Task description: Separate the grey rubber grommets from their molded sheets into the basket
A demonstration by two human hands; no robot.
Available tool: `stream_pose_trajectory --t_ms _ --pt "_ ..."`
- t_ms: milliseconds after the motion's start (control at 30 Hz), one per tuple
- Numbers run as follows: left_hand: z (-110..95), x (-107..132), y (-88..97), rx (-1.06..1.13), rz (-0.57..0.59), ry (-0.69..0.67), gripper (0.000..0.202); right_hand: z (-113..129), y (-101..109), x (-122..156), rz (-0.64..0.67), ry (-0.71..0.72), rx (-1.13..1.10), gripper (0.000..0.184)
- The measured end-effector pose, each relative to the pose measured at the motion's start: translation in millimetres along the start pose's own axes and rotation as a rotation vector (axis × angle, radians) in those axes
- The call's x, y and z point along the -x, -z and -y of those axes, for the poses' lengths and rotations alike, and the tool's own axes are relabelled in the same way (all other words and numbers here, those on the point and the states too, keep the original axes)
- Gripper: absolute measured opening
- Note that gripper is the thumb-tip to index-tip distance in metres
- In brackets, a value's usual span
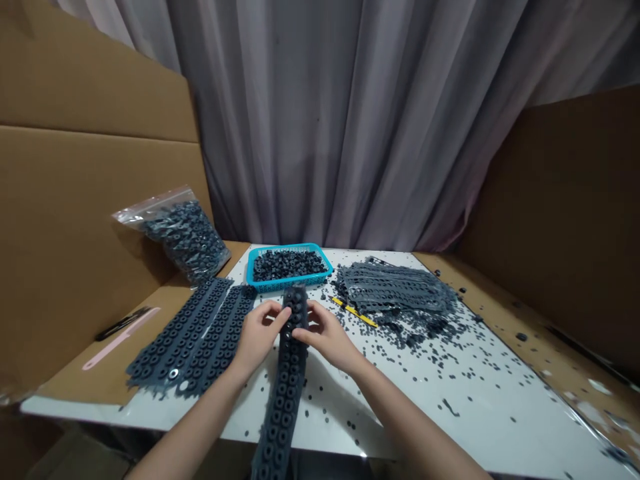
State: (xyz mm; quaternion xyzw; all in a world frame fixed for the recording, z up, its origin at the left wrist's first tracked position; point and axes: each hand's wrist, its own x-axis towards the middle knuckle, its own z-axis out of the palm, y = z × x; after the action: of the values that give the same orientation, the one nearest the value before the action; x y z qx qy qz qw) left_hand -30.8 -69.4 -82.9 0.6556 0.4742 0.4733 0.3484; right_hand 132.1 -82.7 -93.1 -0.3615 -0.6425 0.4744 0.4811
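Note:
A long dark rubber strip (pixel 284 393) with two rows of round, holed pieces runs from the middle of the table down past its front edge. My left hand (pixel 261 332) grips its left edge near the far end, thumb on top. On the opposite edge, my right hand (pixel 327 333) pinches the strip, its thumb lying over the pieces and its fingers partly hidden behind. To the left of my left hand lie similar dark strips (pixel 200 333), side by side. Just beyond the strip's far end stands a blue basket (pixel 249 270) filled with small dark rubber pieces.
A pile of dark perforated sheets (pixel 395 287) lies at the right, with small round scraps scattered around it. A yellow pen-like tool (pixel 354 311) is beside it. At left are a plastic bag (pixel 187 233) of dark pieces, a pink tool (pixel 123 338) and cardboard walls (pixel 95 200).

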Motion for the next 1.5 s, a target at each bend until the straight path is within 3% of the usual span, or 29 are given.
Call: stream_pose_trajectory --t_ms 100,200,367,467,600,767,933,1133,1300,1500 --pt "7.2 -20.9 -13.6 -0.027 0.022 -0.055 0.026 -11.2 16.4 -3.6 -0.257 0.142 0.290 0.046" --pt "12.3 -29.4 -26.9 -0.044 0.131 -0.107 0.027 -14.5 32.6 -3.9 -0.363 0.263 0.464 0.024" --pt "13.6 -31.8 -39.5 -0.152 0.369 -0.185 0.024 -15.4 52.8 -5.6 -0.191 0.295 0.720 0.007" --pt "12.9 -31.5 -40.9 -0.253 0.463 -0.266 0.021 -24.8 60.4 -5.6 -0.158 0.303 0.825 0.014" --pt "20.0 -25.6 -42.5 -0.102 0.566 -0.239 0.019 -35.8 63.0 0.3 -0.130 0.320 0.845 0.016" --pt "37.3 -12.8 -45.3 -0.060 0.593 -0.099 0.011 -28.4 57.8 10.3 0.021 0.270 0.954 0.018" --pt "44.4 -4.9 -50.5 -0.151 0.601 -0.117 0.012 -26.6 50.4 12.5 0.174 0.214 1.081 0.017" --pt "40.0 -5.1 -48.8 -0.157 0.633 -0.141 0.013 -30.9 49.0 12.5 0.208 0.143 1.115 0.010" --pt "39.3 -6.7 -43.7 -0.107 0.664 -0.148 0.027 -32.1 51.6 12.0 0.131 0.078 1.054 0.007" --pt "38.8 -6.7 -44.4 -0.041 0.640 -0.123 0.014 -44.0 49.4 10.5 0.119 0.009 0.744 0.018"
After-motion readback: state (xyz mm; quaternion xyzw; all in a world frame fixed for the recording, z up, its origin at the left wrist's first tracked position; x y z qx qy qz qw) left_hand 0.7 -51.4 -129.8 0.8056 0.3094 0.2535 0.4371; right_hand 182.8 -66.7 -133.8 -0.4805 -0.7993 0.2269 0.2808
